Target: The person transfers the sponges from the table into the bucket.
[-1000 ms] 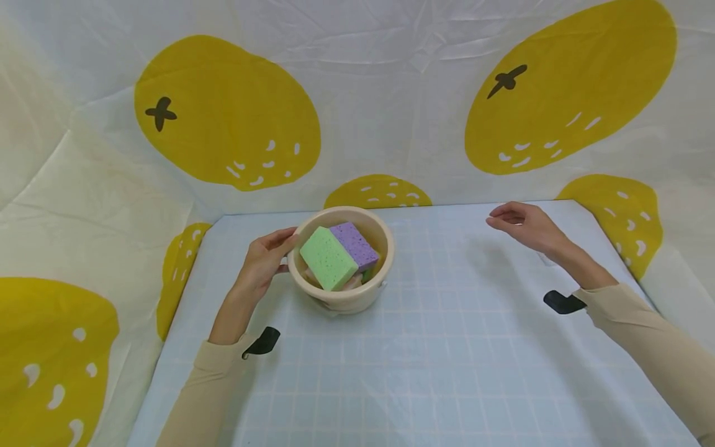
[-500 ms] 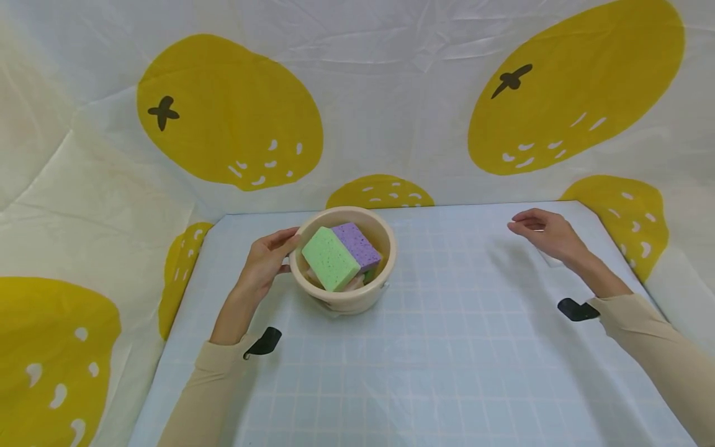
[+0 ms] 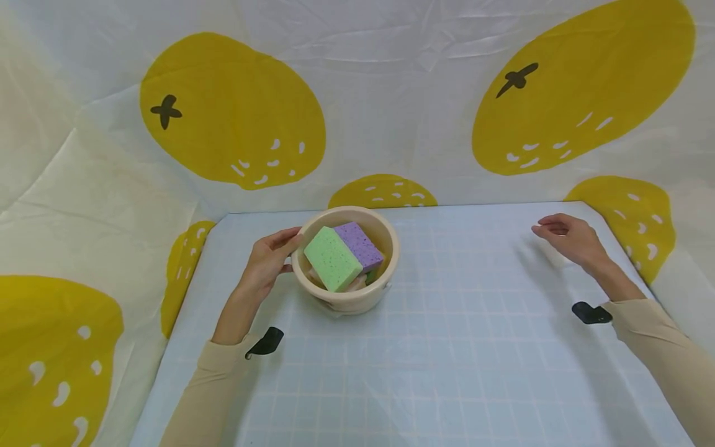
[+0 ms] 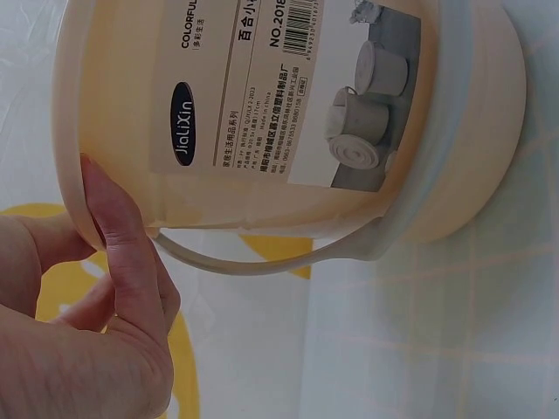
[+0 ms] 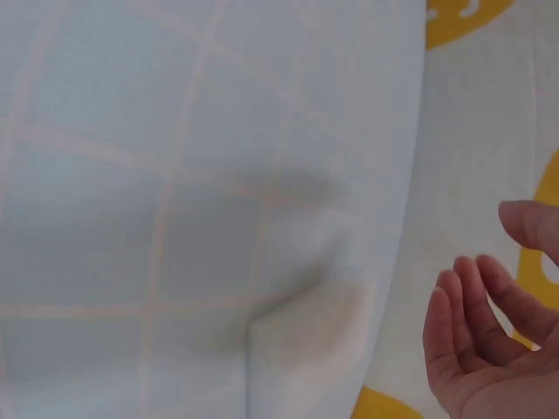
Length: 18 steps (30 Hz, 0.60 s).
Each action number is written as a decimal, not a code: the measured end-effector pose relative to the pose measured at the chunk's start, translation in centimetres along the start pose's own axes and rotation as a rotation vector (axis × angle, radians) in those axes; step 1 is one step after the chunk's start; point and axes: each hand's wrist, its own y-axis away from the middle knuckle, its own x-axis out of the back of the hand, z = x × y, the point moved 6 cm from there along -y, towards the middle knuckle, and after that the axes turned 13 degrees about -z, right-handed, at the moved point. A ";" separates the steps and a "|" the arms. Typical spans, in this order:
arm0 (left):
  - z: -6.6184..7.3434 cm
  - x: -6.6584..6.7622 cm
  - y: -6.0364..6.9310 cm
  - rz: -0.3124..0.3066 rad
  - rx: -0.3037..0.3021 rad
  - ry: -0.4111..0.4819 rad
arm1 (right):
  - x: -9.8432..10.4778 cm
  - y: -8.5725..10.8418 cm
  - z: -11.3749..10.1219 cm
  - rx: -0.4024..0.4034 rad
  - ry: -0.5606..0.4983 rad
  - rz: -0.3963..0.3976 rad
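A cream plastic bucket [image 3: 354,302] stands on the table, left of the middle in the head view. Its label [image 4: 288,96] and thin handle [image 4: 262,264] show in the left wrist view. My left hand [image 3: 267,259] pinches the bucket's rim on its left side. Inside lie a light green sponge [image 3: 333,259] and a purple sponge [image 3: 359,246], above other things mostly hidden beneath them. My right hand [image 3: 572,241] hovers over the far right of the table, fingers loosely bent, holding nothing. Under it is a flat whitish piece [image 5: 306,349], too blurred to identify.
A pale blue checked cloth covers the table [image 3: 436,366]. White sheeting [image 3: 391,118] printed with large yellow fruit rises behind the table and along its sides. A black strap [image 3: 265,343] is at the left cuff, another [image 3: 591,313] at the right cuff.
My right hand has moved to the right and slightly nearer, away from the bucket. My left hand keeps its pinch on the rim, and the bucket and sponges look unmoved.
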 end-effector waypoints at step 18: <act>-0.2 0.0 -0.1 -0.008 -0.010 -0.004 | 1.3 0.0 5.4 -0.136 -0.038 0.015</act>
